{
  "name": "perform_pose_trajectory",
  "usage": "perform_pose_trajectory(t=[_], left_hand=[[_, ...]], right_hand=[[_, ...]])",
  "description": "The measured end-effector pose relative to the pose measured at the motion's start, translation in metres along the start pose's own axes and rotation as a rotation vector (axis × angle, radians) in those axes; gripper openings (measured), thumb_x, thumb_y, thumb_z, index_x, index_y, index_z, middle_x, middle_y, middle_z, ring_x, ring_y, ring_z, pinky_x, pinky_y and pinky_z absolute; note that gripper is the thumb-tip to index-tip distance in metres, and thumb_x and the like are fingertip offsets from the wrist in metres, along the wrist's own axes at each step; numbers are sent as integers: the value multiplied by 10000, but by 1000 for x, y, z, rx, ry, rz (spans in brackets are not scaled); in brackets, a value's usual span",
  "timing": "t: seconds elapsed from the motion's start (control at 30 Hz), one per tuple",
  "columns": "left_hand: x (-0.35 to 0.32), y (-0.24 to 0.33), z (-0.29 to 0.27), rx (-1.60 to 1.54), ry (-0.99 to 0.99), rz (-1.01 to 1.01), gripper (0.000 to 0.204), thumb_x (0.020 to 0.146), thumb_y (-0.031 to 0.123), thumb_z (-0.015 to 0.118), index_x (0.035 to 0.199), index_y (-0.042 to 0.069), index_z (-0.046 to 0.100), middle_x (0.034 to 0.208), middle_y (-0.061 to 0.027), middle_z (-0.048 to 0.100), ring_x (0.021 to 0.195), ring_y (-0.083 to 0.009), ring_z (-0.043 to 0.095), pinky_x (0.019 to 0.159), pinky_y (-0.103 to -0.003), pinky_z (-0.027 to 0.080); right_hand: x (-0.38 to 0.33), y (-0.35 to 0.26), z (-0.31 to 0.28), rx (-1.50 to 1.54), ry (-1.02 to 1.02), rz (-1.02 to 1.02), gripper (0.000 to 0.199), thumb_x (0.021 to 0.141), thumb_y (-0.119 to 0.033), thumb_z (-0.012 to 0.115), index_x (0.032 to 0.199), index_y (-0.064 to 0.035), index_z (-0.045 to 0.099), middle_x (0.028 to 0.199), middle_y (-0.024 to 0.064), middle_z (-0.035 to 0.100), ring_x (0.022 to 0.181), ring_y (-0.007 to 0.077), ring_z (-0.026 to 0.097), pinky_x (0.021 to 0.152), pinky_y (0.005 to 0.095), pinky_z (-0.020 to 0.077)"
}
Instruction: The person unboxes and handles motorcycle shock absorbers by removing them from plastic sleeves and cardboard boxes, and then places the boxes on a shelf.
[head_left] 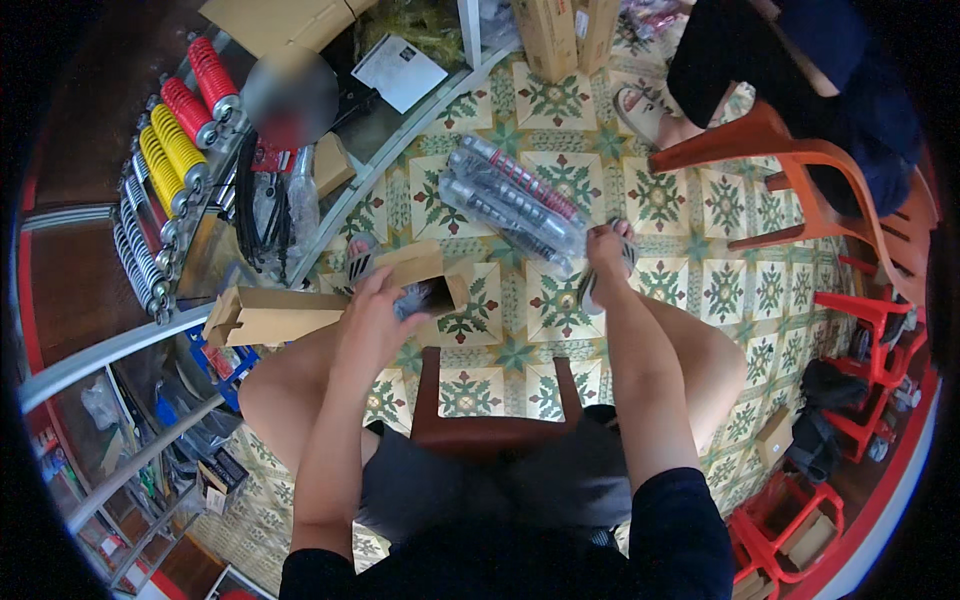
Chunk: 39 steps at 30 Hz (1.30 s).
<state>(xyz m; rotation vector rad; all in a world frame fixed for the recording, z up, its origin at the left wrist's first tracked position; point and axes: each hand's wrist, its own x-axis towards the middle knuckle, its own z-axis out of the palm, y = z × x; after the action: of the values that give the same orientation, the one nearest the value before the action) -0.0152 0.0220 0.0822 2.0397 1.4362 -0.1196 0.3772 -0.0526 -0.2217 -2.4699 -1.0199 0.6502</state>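
Note:
My left hand (pixel 368 312) is closed over a long brown cardboard box (pixel 285 318) lying by my left thigh. The flaps at its right end stand open, and a bit of clear plastic shows inside by my fingers. With its fingers closed, my right hand (pixel 604 247) is at the near right end of the plastic-wrapped shock absorbers (pixel 515 200) on the floor, seeming to grip the wrapping. Several of these lie side by side, one with a red spring and others with dark and silvery parts.
Red, yellow and white spring shock absorbers (pixel 180 145) line a display at the left. Black cables (pixel 262 205) and a white sheet (pixel 400 72) lie on the glass case. Another person sits on an orange chair (pixel 800 150) at the far right. Red stools (pixel 790 525) stand at the near right.

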Motion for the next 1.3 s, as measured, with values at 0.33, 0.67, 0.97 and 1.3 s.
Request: perform_pose_trajectory(t=[0.33, 0.67, 0.97, 1.3], left_hand=[[24, 20, -4, 34, -34, -62, 412, 699, 247, 808, 1017, 13, 688, 1384, -92, 478, 1203, -316, 525, 961, -418, 467], [21, 13, -1, 112, 11, -10, 384, 718, 279, 797, 1009, 50, 696, 1388, -80, 476, 1180, -288, 545, 919, -398, 493], [7, 3, 1, 33, 66, 2, 440, 717, 290, 804, 1039, 15, 685, 1385, -139, 491, 1241, -326, 499, 1022, -406, 427], [-2, -6, 4, 10, 59, 49, 458, 764, 368, 752, 1074, 35, 693, 1373, -165, 505, 1230, -324, 513, 1020, -433, 426]], right_hand=[[69, 10, 54, -269, -225, -102, 422, 779, -128, 643, 1180, -72, 524, 1117, 225, 619, 1044, 417, 593, 871, 487, 500], [80, 21, 49, -295, -346, -43, 375, 856, -259, 626, 1126, -38, 490, 1012, 256, 647, 961, 428, 637, 818, 514, 504], [60, -84, -74, -173, -769, -137, 659, 755, -553, 746, 953, 65, 635, 831, 184, 665, 747, 273, 658, 654, 422, 534], [0, -158, -157, -294, -662, 51, 744, 846, -666, 544, 826, 73, 633, 661, 167, 637, 561, 262, 656, 523, 372, 553]])
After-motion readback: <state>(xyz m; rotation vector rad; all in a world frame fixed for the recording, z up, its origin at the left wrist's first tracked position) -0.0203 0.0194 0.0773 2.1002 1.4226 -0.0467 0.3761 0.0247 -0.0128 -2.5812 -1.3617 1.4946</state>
